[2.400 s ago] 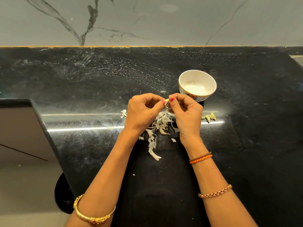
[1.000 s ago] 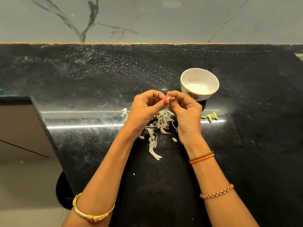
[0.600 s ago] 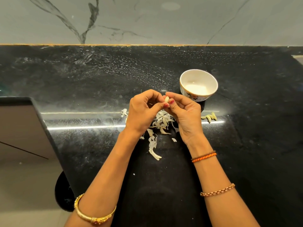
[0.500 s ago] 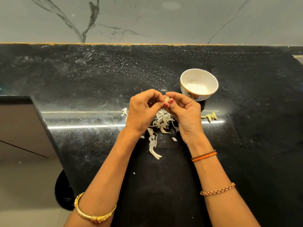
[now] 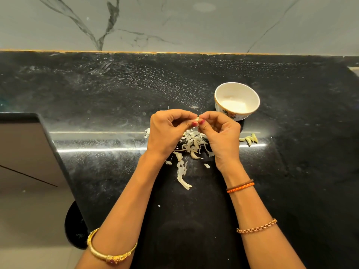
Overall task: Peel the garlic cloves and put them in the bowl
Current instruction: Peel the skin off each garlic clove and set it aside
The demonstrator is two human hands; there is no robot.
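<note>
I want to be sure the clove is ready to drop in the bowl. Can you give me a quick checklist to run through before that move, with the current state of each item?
1. Clove held securely: ok. The left hand and right hand both pinch the garlic clove at their fingertips.
2. Clove fully peeled: cannot tell. Only a small pale tip shows between the fingers.
3. Bowl upright and open: ok.
4. Bowl close by: ok, just beyond the right hand.
5. Path to bowl free: ok. The peel pile lies under the hands, not in between.
6. More cloves waiting: ok. A few cloves lie to the right on the counter.
</note>
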